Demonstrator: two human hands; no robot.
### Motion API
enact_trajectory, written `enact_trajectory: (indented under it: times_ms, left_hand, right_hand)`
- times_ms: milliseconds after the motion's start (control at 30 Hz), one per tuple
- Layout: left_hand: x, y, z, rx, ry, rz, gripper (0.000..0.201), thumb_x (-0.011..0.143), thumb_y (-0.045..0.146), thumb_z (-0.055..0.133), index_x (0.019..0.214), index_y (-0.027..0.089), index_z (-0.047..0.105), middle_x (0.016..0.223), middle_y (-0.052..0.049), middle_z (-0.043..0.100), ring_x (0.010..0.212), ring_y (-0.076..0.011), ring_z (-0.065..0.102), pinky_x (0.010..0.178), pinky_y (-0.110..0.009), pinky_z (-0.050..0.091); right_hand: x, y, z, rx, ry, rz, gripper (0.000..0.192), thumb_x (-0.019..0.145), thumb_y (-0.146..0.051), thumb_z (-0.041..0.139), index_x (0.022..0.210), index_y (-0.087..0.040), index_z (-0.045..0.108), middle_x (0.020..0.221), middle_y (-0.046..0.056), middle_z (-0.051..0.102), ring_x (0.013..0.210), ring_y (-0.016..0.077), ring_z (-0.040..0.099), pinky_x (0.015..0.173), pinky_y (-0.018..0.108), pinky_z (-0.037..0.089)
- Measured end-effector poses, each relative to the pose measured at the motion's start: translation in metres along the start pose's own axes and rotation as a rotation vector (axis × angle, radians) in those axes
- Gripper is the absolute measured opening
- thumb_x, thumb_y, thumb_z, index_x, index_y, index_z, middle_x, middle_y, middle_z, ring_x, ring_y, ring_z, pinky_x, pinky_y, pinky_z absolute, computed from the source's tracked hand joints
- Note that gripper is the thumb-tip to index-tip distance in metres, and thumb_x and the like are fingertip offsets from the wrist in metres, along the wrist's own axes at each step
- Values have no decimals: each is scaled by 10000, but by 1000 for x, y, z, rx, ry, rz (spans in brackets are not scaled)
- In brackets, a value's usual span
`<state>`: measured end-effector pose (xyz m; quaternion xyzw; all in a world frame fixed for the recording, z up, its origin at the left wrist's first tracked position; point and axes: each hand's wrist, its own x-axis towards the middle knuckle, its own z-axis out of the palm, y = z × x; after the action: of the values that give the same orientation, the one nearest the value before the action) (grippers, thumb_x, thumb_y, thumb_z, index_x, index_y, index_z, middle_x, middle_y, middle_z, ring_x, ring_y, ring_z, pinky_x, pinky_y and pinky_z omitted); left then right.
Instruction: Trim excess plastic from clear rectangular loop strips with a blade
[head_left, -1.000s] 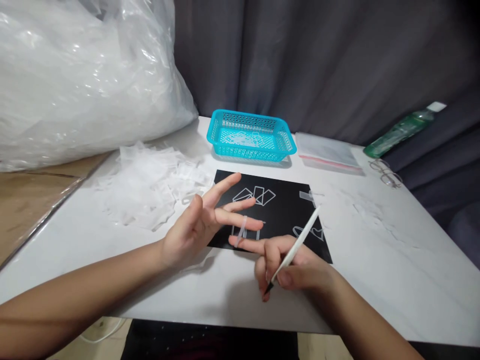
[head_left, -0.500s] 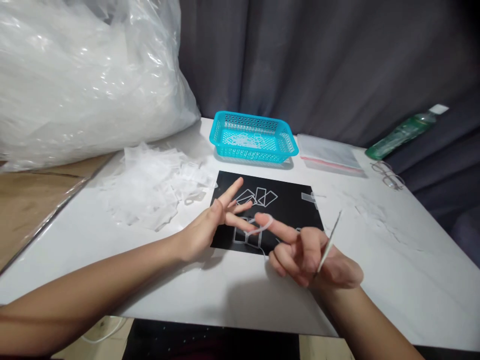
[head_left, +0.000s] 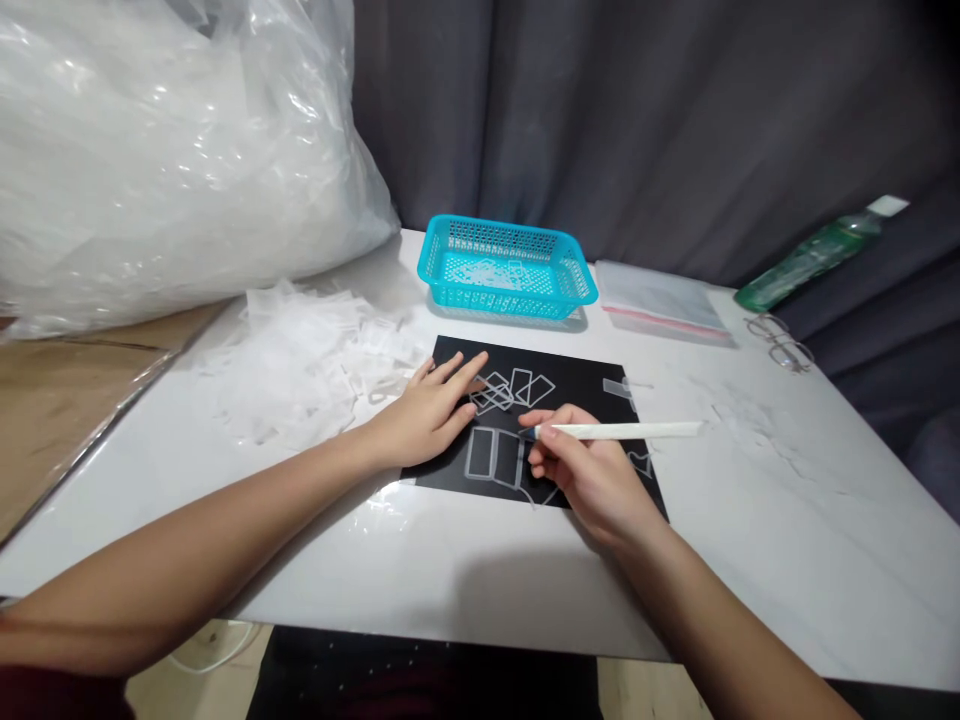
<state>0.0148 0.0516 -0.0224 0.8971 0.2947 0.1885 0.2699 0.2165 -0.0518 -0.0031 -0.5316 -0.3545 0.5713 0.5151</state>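
The right hand [head_left: 592, 475] pinches a thin white stick [head_left: 622, 430], level, dark tip leftward. The left hand [head_left: 431, 410], fingers spread, lies flat on the black mat [head_left: 577, 385] beside clear frames [head_left: 491, 455].

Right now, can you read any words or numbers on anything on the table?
No readable text anywhere.
green bottle: any label is too blurred to read.
turquoise basket, black mat, white stick in the right hand: no writing visible.
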Motion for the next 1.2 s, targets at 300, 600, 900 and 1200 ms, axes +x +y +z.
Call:
enact_trajectory:
  times_ms: [300,600,900,1200]
  left_hand:
    - [-5,0,-22,238,-82,390,219,949,264,472,956,182,675,888,-65,679,828,-194,606,821,-359,466]
    - [-15,3,-17,231,-265,582,289,946,299,487,1163,230,665,835,-63,667,744,-195,584,733,-351,423]
    - [-16,15,-7,305,-222,550,374,922,446,533,1219,242,635,814,-56,618,731,-204,524,703,-350,371]
    - [-14,15,-4,325,-221,547,356,919,451,525,1183,243,644,815,-50,622,722,-196,517,711,-349,341]
  right_hand:
    - [-7,-5,-3,-705,-173,-79,187,883,-341,557,742,-218,545,1019,44,705,884,210,642,757,340,471]
    - [-6,-11,-10,-917,-78,-290,117,850,-266,570,744,-229,603,1038,55,705,1035,251,637,858,386,472]
    - [-6,-1,-9,-883,-227,-226,167,839,-226,560,672,-223,562,1077,79,695,1135,260,605,934,423,453]
    - [-6,-1,-6,-1007,-215,-312,162,828,-204,554,667,-222,538,1090,74,708,1108,239,626,911,389,455]
